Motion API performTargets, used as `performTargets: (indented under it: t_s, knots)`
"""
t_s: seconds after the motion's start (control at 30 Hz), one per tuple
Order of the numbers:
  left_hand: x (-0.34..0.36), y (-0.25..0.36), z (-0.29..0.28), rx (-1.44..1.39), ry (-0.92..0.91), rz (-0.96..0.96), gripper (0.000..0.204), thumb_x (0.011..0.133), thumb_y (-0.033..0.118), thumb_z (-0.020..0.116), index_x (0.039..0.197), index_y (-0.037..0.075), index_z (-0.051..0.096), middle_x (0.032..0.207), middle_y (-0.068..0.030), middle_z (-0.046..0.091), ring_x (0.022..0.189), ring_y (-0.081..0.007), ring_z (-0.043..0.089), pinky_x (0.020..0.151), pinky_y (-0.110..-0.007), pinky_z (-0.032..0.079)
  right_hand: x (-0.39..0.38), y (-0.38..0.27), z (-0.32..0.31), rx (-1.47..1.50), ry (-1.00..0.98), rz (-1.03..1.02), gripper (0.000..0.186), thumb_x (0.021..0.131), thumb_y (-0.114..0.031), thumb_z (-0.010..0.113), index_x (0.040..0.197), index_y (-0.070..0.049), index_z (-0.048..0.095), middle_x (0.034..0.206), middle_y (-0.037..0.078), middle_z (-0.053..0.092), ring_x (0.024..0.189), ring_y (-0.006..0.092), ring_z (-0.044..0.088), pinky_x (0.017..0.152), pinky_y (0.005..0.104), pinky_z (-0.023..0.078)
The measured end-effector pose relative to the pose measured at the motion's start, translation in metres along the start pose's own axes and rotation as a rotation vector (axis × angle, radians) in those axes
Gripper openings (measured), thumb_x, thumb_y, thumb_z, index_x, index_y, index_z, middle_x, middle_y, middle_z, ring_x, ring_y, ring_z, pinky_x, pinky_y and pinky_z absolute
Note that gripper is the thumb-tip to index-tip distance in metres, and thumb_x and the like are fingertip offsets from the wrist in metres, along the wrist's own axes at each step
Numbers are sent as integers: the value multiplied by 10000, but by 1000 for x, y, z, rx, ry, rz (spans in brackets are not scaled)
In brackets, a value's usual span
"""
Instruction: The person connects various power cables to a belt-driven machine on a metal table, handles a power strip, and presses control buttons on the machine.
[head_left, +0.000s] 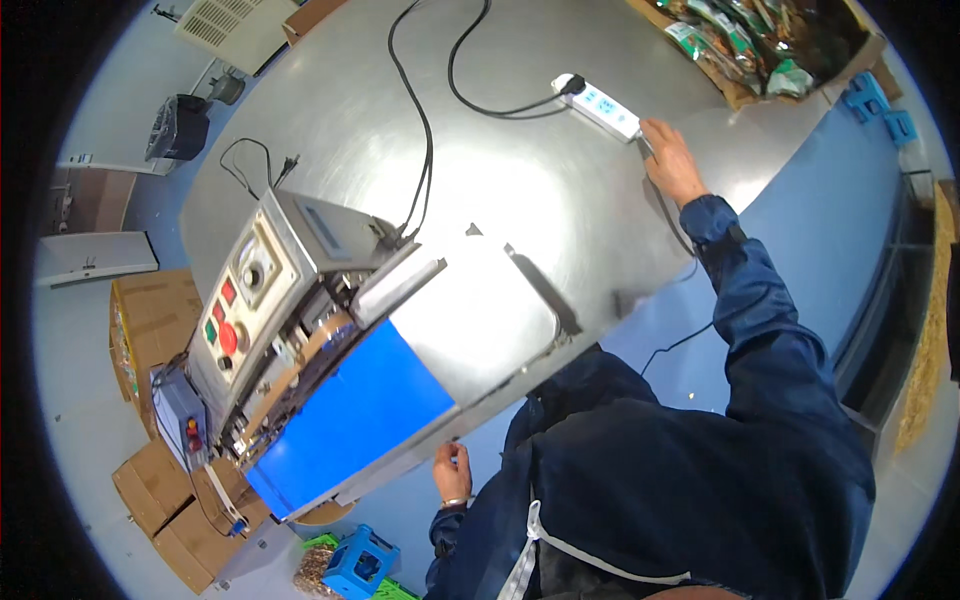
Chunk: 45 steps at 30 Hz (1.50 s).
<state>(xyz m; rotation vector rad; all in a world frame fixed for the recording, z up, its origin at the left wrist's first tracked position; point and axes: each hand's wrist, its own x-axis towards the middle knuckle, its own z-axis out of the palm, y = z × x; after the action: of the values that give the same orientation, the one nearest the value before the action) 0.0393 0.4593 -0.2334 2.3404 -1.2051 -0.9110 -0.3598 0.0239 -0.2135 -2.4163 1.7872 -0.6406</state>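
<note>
My right hand (673,160) is closed at the near end of a white power strip (610,112), where its cord comes out. A black plug (573,85) sits in the strip's far end. My left hand (452,474) is low by the front edge of the machine, its fingers curled close to the metal rim; whatever they hold, if anything, is hidden. The sealing machine (300,240) has a metal housing, a dial, and red and green buttons. A blue conveyor belt (355,415) runs along its front.
The steel table (560,200) carries black cords (425,120) and a loose plug (288,168). A carton of green packets (740,45) stands at the far right. Cardboard boxes (160,490) and a blue plastic stool (362,562) are on the left. A dark bin (180,128) stands beyond the table.
</note>
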Motion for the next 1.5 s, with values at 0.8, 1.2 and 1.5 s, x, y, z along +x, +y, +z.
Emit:
performTargets:
  t_s: [0.8, 1.2, 1.5]
  knots:
    - [8, -37, -41, -169, -297, -20, 193, 789, 223, 557, 776, 31, 555, 676, -146, 587, 655, -307, 577, 597, -380, 443, 66, -285, -152, 189, -109, -681, 415, 719, -16, 438, 1115, -51, 557, 1110, 120, 490, 1048, 257, 447, 871, 321, 378]
    - [-19, -126, -75, -180, -189, 63, 244, 804, 260, 526, 764, 23, 568, 687, -179, 578, 649, -353, 559, 581, -406, 431, 36, -474, -122, -2, -49, -952, 380, 750, -69, 438, 1113, 4, 526, 1131, 143, 490, 1067, 271, 440, 900, 372, 381]
    - [-35, -156, -64, -293, -163, 57, 242, 811, 261, 524, 775, 27, 574, 714, -176, 585, 676, -349, 565, 598, -401, 437, 62, -535, -60, 29, -259, -909, 382, 818, -194, 448, 1175, -78, 521, 1150, 122, 485, 1082, 259, 433, 881, 410, 396]
